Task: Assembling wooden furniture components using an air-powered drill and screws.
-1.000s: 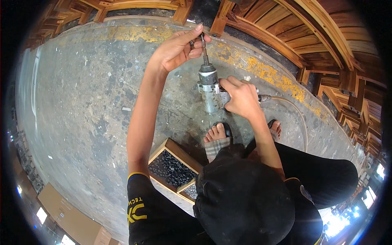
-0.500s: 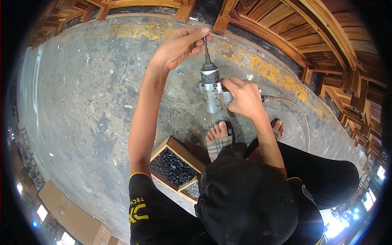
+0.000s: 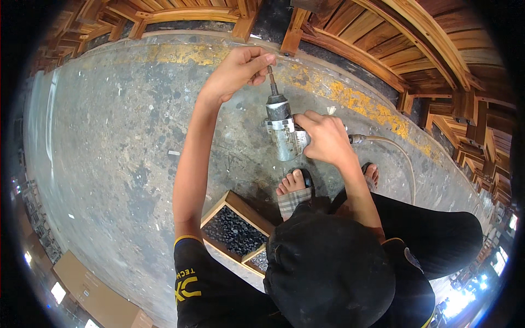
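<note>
My right hand (image 3: 326,138) is wrapped round the handle of a silver and dark pneumatic impact driver (image 3: 283,139), which points away from me above the floor. A thin driver bit (image 3: 272,77) sticks out of its nose. At the bit's far end, my left hand (image 3: 235,74) is closed, thumb against bent fingers. The thumb lies right by the bit's tip; whatever is between the fingers is hidden. Below my left forearm a wooden box (image 3: 235,203) stands on the floor, holding small dark hardware pieces (image 3: 232,229) in one compartment and silvery ones (image 3: 261,260) in another.
A pale air hose (image 3: 404,153) curves from the tool down to the right. Slatted wooden furniture (image 3: 383,54) stands along the far and right sides. My sandalled foot (image 3: 295,186) is below the tool. Flat cardboard (image 3: 95,290) lies at the lower left.
The view has shifted slightly. The tool sits a little lower, and my left hand has moved a little left, so more of the bit's tip shows.
</note>
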### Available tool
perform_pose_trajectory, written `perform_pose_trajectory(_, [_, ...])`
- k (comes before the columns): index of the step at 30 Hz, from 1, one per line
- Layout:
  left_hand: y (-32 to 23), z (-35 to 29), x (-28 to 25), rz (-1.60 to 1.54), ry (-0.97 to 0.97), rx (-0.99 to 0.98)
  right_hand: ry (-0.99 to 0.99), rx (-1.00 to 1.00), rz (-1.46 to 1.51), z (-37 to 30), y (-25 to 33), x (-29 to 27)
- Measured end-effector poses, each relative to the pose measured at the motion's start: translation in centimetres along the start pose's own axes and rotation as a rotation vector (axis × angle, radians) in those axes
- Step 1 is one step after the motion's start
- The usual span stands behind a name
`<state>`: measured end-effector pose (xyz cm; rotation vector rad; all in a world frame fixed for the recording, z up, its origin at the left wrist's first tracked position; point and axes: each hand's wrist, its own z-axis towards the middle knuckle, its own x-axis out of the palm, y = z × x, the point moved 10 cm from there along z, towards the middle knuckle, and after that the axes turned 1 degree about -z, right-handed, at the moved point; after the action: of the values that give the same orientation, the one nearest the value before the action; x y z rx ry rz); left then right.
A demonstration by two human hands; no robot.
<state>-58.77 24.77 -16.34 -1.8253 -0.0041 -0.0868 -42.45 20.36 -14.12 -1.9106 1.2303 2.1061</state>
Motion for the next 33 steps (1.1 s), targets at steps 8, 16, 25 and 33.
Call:
perform_pose_trajectory(8, [2.1, 0.5, 0.3, -0.317, -0.027, -0.114, 0.042, 0.019, -0.010, 0.1, -0.2, -0.1])
perform_pose_trajectory(16, [3.0, 0.8, 0.6, -0.529, 0.013, -0.164, 0.043, 0.008, 0.059, 0.1, 0.2, 0.2])
perform_pose_trajectory(25, [-0.1, 1.8, 1.4, -0.439, 0.061, -0.146, -0.028, 0.078, 0.090, 0.8, 0.4, -1.4])
perform_pose_trajectory(33, [-7.0, 4.3, 0.3, 0.358, -0.267, 0.165, -0.166, 0.177, 0.041, 1.9, 0.1, -4.5])
